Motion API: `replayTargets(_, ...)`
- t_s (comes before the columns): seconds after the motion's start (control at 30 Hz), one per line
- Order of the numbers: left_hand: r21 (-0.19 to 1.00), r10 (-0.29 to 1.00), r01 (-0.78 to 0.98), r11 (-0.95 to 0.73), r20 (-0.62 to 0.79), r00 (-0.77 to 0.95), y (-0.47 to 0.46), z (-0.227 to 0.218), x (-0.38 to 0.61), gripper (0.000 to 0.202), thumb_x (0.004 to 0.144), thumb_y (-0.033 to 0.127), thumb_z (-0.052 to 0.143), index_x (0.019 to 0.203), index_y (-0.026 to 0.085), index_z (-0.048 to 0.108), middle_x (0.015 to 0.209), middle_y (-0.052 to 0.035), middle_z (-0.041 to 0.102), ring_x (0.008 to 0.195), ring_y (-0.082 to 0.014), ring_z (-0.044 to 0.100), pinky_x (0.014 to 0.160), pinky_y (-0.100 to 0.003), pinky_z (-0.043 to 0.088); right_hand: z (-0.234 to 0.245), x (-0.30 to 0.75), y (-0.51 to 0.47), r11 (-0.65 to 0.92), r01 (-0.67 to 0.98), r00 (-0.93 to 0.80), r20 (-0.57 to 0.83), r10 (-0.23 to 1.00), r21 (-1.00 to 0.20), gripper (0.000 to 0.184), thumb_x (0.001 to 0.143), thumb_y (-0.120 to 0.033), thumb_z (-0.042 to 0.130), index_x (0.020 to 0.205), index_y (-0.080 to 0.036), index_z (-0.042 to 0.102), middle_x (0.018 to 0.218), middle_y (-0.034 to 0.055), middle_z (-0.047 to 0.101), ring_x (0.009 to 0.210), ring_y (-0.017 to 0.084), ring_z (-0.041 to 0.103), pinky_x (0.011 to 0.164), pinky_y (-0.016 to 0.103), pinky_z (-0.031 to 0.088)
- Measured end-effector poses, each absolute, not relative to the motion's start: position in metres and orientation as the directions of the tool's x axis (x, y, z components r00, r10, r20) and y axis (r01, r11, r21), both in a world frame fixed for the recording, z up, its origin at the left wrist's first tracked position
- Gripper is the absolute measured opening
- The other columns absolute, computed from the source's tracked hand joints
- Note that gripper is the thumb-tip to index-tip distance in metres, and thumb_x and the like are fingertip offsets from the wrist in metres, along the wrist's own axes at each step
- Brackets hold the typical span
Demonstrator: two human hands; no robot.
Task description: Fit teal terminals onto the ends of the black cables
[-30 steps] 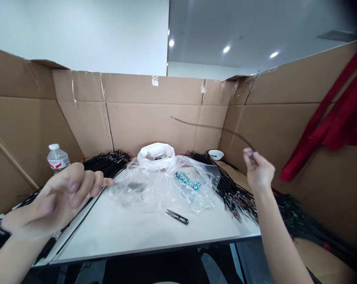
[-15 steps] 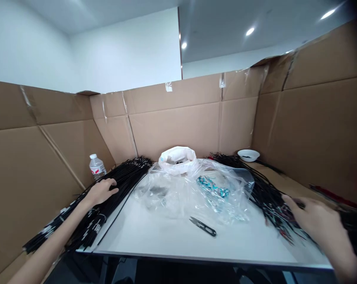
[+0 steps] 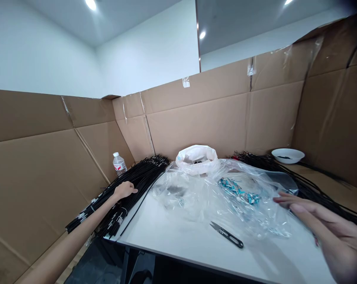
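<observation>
My left hand (image 3: 125,190) rests on the long bundle of black cables (image 3: 145,169) at the left of the table. Its fingers are curled down onto the cables, and the fingertips are partly hidden. My right hand (image 3: 329,228) is held above the right side of the table, open, fingers stretched forward and nothing in them. Beneath and beyond it lies a second heap of black cables (image 3: 317,193). Close to its fingertips is a clear plastic bag (image 3: 267,217) with small blue-and-silver parts (image 3: 239,190). Black thread snips (image 3: 227,234) lie on the white tabletop.
A white plastic bag (image 3: 197,167) with dark contents stands open at the back middle. A white bowl (image 3: 287,156) with small dark pieces sits at back right, a water bottle (image 3: 119,163) at left. Cardboard walls (image 3: 196,118) enclose the table (image 3: 172,244).
The view has turned to the right-hand things shifting rightward in frame. My right hand has come off the right cables toward the clear bag. My left hand's fingers have curled onto its bundle.
</observation>
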State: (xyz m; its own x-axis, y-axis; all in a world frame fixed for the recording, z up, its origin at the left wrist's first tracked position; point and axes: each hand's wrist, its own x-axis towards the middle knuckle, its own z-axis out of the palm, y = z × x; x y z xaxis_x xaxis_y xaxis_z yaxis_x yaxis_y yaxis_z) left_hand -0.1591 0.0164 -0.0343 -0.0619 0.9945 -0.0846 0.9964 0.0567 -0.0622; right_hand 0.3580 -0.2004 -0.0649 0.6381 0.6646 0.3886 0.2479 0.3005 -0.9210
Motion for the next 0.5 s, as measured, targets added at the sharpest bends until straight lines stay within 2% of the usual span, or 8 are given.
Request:
replayTargets(0.1, -0.092, 1.000, 0.996, 0.020, 0.022, -0.018, 0.007, -0.037, -0.155, 0.036, 0.097, 0.038, 0.064, 0.125, 0.015, 0.061, 0.124, -0.0104, 0.063, 0.107, -0.0241, 0.065, 0.091, -0.045, 0.058, -0.058, 0.333, -0.202, 0.234, 0.232, 0.543, 0.326, 0.774, -0.944, 0.044, 0.058, -0.072, 0.073, 0.071, -0.031, 0.081, 0.105, 0.0085, 0.079, 0.116, 0.046, 0.065, 0.116, 0.061, 0.038)
replayTargets(0.17, -0.126, 0.992, 0.991, -0.053, 0.106, 0.067, -0.004, -0.046, -0.147, 0.037, 0.098, 0.038, 0.063, 0.127, 0.016, 0.060, 0.128, -0.0112, 0.061, 0.112, -0.0254, 0.063, 0.095, -0.047, 0.056, -0.061, 0.322, -0.200, 0.222, 0.232, 0.507, 0.313, 0.803, -0.947, 0.048, 0.056, -0.075, 0.071, 0.070, -0.030, 0.080, 0.103, 0.0087, 0.079, 0.115, 0.046, 0.065, 0.115, 0.063, 0.038)
replayTargets(0.27, -0.182, 0.968, 0.966, -0.181, 0.138, 0.208, -0.019, -0.065, -0.132, 0.035, 0.098, 0.039, 0.063, 0.125, 0.017, 0.062, 0.130, -0.0112, 0.061, 0.115, -0.0256, 0.062, 0.099, -0.049, 0.054, -0.070, 0.313, -0.197, 0.217, 0.262, 0.443, 0.316, 0.839, -0.941, 0.051, 0.059, -0.077, 0.069, 0.072, -0.029, 0.080, 0.103, 0.0088, 0.078, 0.115, 0.045, 0.066, 0.114, 0.063, 0.039)
replayTargets(0.4, -0.219, 0.957, 0.958, -0.185, 0.183, 0.227, -0.027, -0.091, -0.118, 0.036, 0.097, 0.037, 0.065, 0.126, 0.016, 0.061, 0.134, -0.0126, 0.059, 0.119, -0.0273, 0.060, 0.102, -0.051, 0.053, -0.082, 0.311, -0.196, 0.240, 0.315, 0.374, 0.353, 0.858, -0.918, 0.053, 0.064, -0.077, 0.067, 0.076, -0.027, 0.080, 0.102, 0.0097, 0.078, 0.112, 0.043, 0.068, 0.108, 0.058, 0.047)
replayTargets(0.5, -0.164, 0.956, 0.975, -0.150, 0.229, 0.186, -0.024, -0.100, -0.114, 0.037, 0.097, 0.036, 0.064, 0.127, 0.016, 0.060, 0.134, -0.0130, 0.059, 0.119, -0.0274, 0.060, 0.101, -0.050, 0.053, -0.090, 0.311, -0.195, 0.267, 0.354, 0.339, 0.390, 0.856, -0.896, 0.051, 0.070, -0.074, 0.067, 0.080, -0.026, 0.081, 0.103, 0.0092, 0.079, 0.108, 0.039, 0.071, 0.103, 0.051, 0.053)
